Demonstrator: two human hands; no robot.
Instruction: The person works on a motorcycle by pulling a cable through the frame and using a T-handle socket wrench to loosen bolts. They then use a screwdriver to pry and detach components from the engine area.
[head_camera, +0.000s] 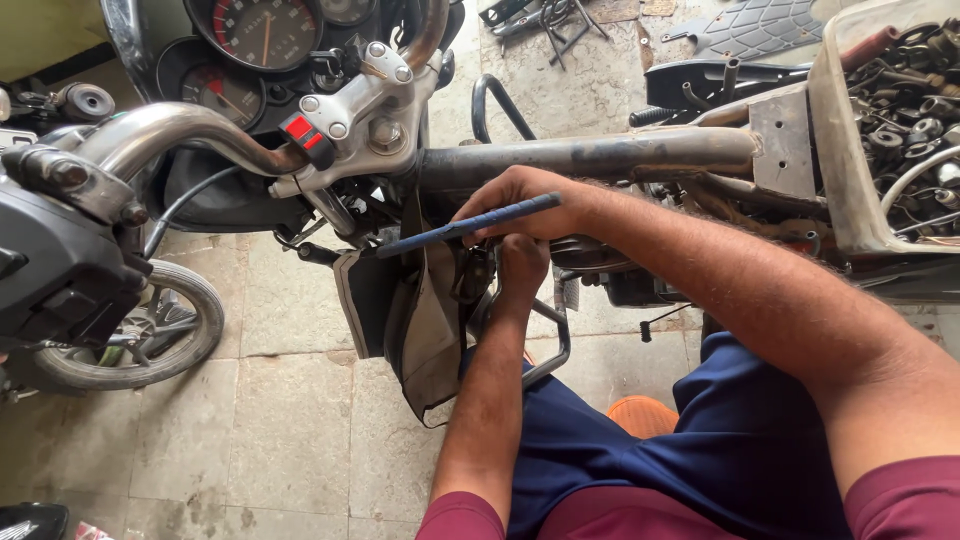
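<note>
Right hand (520, 205) clenched around blue-handled tool (470, 227) below bare frame tube (590, 158), left hand (520, 262) reaching beneath, fingers hidden, grip untellable; tool judged light, stiff, best gripped mid-handle.

Head-worn camera, looking steeply down, close over motorcycle frame (590, 155), stone floor (290, 420) beneath

Short maroon sleeves, bare forearms, navy blue trousers.

a motorcycle repair workshop: stripped motorcycle (590, 160), tray of spare parts (835, 140).
</note>
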